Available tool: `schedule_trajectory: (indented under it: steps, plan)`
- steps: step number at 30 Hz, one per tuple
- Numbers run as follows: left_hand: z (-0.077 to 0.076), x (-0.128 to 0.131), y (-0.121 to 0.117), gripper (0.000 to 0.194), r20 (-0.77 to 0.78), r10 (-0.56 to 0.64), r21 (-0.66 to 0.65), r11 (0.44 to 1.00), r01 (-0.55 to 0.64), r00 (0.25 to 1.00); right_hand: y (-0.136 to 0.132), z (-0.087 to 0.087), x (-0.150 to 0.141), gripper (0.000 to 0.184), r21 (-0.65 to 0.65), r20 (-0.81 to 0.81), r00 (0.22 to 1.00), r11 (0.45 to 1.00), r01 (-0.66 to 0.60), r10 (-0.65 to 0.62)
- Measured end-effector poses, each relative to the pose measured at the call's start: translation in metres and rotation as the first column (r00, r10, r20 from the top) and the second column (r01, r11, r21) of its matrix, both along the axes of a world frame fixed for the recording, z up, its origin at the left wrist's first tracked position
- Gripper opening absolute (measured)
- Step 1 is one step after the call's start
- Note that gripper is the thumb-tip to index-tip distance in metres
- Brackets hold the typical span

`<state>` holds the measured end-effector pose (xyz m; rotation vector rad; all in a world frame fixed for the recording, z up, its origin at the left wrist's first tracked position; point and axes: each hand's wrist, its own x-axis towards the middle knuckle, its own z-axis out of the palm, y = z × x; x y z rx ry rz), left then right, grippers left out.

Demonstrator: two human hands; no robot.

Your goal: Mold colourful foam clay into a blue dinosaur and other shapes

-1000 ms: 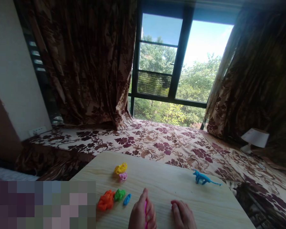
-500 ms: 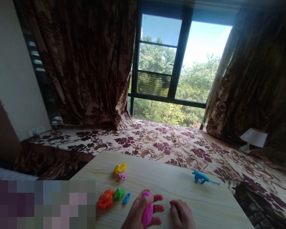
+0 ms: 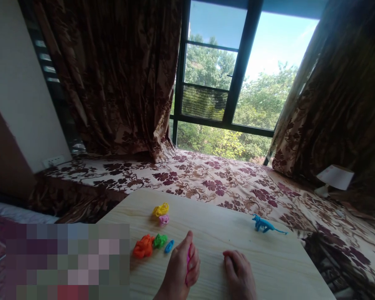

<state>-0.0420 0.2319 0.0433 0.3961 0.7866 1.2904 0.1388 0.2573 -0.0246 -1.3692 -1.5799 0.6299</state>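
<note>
My left hand [image 3: 181, 266] is closed around a lump of pink modelling clay [image 3: 188, 260], with the thumb pointing up along its top. Only a thin strip of the pink clay shows between palm and fingers. To its right, my right hand [image 3: 240, 273] rests on the wooden table, palm down, with its fingers together and loosely curled. Nothing shows in it. Just left of my left hand lie a small blue clay piece [image 3: 169, 246], a green clay lump [image 3: 160, 241] and a larger orange clay lump [image 3: 143, 246].
Farther back on the table [image 3: 206, 218] are a yellow clay lump [image 3: 161, 209] and a pale pink one [image 3: 163, 220]. A blue long-tailed animal figure [image 3: 264, 224] stands at the right. Behind lies a flower-patterned window seat [image 3: 203, 175] with a white lamp [image 3: 335, 177].
Half a second ago my left hand's fingers were spread, showing the pink clay; now they are wrapped round it again. My right hand has stayed in place. The view has tilted slightly down.
</note>
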Motion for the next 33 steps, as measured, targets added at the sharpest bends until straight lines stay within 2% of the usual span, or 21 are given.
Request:
schedule_trajectory:
  steps: [4,8,10,13,15,17,20,23,25,27,29,31,33]
  plan:
    - [-0.009,0.001,0.005,0.041,0.083,-0.035,-0.045,0.998,0.039,0.996,0.001,0.003,0.0,0.021,-0.029,-0.039,0.999,1.0,0.008,-0.009]
    - [-0.008,0.012,0.005,0.04,0.244,-0.045,-0.078,0.995,0.066,0.969,0.001,0.021,-0.014,0.031,-0.053,-0.1,0.995,0.998,0.017,-0.022]
    - [-0.003,0.02,0.002,0.041,0.319,-0.086,-0.038,0.994,0.104,0.944,0.0,0.034,-0.027,0.033,-0.043,-0.116,0.993,0.999,-0.016,0.011]
    - [0.004,0.027,-0.005,0.042,0.385,-0.218,0.075,0.976,0.204,0.897,-0.001,0.045,-0.047,0.029,0.003,-0.126,0.99,0.998,-0.055,0.055]
    - [0.004,0.027,-0.008,0.036,0.345,-0.247,0.099,0.969,0.226,0.906,0.0,0.045,-0.054,0.03,0.022,-0.142,0.989,0.999,-0.037,0.04]
    - [0.0,0.025,-0.011,0.03,0.258,-0.23,0.065,0.973,0.221,0.938,0.001,0.042,-0.056,0.039,0.007,-0.169,0.985,1.0,-0.018,0.019]
    - [-0.01,0.021,-0.014,0.031,0.158,-0.252,0.008,0.967,0.254,0.955,0.0,0.04,-0.054,0.044,-0.025,-0.203,0.979,0.999,-0.03,0.024]
    - [-0.013,0.015,-0.016,0.03,0.116,-0.275,0.004,0.961,0.277,0.954,-0.006,0.049,-0.045,0.042,-0.082,-0.238,0.967,0.99,-0.111,0.089]
    - [-0.01,0.009,-0.016,0.029,0.054,-0.257,0.001,0.966,0.257,0.965,-0.011,0.059,-0.036,0.036,-0.102,-0.241,0.951,0.969,-0.224,0.194]
    - [-0.004,0.002,-0.016,0.031,-0.029,-0.248,0.01,0.969,0.248,0.968,-0.017,0.068,-0.028,0.031,-0.077,-0.183,0.927,0.936,-0.344,0.326]
    - [0.001,-0.002,-0.016,0.034,-0.104,-0.265,0.026,0.963,0.269,0.959,-0.022,0.075,-0.022,0.034,-0.009,-0.072,0.901,0.903,-0.43,0.429]
    - [0.003,-0.001,-0.017,0.042,-0.183,-0.289,0.023,0.954,0.298,0.94,-0.025,0.078,-0.021,0.037,0.047,0.053,0.888,0.887,-0.46,0.458]
    - [0.0,0.003,-0.018,0.047,-0.291,-0.262,0.039,0.958,0.286,0.92,-0.028,0.079,-0.023,0.031,0.069,0.142,0.889,0.892,-0.447,0.435]
